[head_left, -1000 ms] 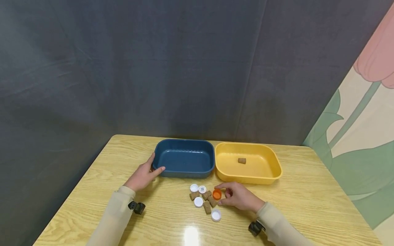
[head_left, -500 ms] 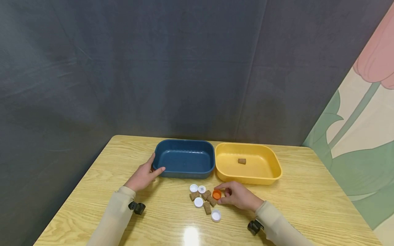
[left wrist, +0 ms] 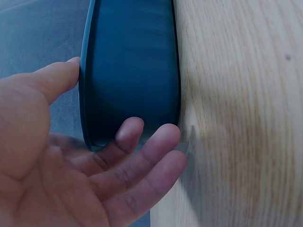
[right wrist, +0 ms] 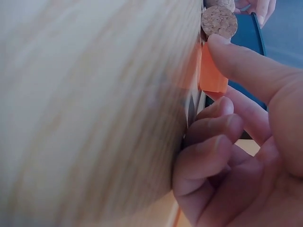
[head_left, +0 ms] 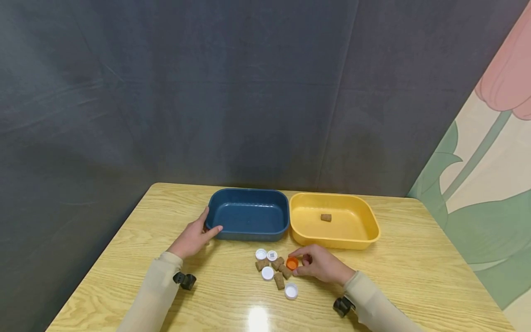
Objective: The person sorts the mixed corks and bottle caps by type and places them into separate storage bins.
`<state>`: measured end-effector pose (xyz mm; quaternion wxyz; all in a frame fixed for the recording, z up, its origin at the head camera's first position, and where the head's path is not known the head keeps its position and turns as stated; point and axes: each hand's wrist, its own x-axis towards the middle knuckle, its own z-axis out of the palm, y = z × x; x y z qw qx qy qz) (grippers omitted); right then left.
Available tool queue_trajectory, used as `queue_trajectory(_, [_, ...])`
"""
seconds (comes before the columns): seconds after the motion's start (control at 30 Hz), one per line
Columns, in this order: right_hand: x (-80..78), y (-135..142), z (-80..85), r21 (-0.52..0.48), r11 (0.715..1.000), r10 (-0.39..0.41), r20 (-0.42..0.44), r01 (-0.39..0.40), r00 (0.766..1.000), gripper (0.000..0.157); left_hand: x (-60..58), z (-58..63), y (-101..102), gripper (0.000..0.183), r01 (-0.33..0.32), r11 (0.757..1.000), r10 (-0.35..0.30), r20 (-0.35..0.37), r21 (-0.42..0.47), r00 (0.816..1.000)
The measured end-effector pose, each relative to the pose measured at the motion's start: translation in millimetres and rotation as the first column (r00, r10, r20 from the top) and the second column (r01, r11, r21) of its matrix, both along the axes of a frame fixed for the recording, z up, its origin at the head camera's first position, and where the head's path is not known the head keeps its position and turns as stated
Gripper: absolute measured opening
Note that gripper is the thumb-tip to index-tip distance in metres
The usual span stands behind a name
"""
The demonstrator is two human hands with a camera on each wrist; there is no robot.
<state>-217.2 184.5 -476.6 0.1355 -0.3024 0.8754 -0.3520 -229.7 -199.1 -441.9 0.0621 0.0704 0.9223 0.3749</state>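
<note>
My right hand (head_left: 321, 263) has thumb and forefinger on opposite sides of an orange bottle cap (head_left: 292, 263), pinching it at the tabletop. Its other fingers are curled in, as the right wrist view shows. A brown cork (right wrist: 219, 21) lies just past the thumb tip. With its thumb at the rim and its fingers loosely spread by the end wall, my left hand (head_left: 192, 237) touches the near left corner of a blue bin (head_left: 249, 236). Several corks (head_left: 280, 281) and several white bottle caps (head_left: 267, 273) lie in a loose group left of the orange cap.
A yellow bin (head_left: 336, 242) stands right beside the blue one, with one cork (head_left: 326, 217) in it. Behind the wooden table (head_left: 415, 272) hangs a dark curtain (head_left: 249, 92). A wall with a painted flower (head_left: 498, 161) rises at the right.
Hardly anything differs. My right hand has shifted a tiny bit left with the orange cap between its fingertips; the left hand and both bins have stayed in place.
</note>
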Motion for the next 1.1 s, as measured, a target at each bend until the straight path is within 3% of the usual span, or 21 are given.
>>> queue_trajectory(0.3, [3.3, 2, 3.2, -0.033, 0.999, -0.011, 0.009, 0.011, 1.000, 0.038, -0.3, 0.1, 0, 0.089, 0.001, 1.000, -0.001, 0.001, 0.016, 1.000])
queue_trajectory(0.57, [7.7, 2, 15.5, -0.050, 0.998, -0.026, -0.004, 0.026, 1.000, 0.039, -0.5, 1.6, 1, 0.088, 0.000, 1.000, 0.000, -0.001, 0.007, 1.000])
queue_trajectory(0.97, [11.7, -3, 41.3, -0.101, 0.995, 0.013, -0.049, -0.018, 0.999, 0.031, -0.2, 0.1, 0, 0.087, -0.012, 1.000, 0.012, -0.006, 0.009, 1.000])
queue_trajectory(1.1, [11.3, -5, 47.7, -0.115, 0.993, 0.014, -0.077, -0.023, 0.997, 0.031, -1.7, 0.4, -2, 0.076, -0.015, 1.000, 0.015, -0.029, -0.003, 0.999])
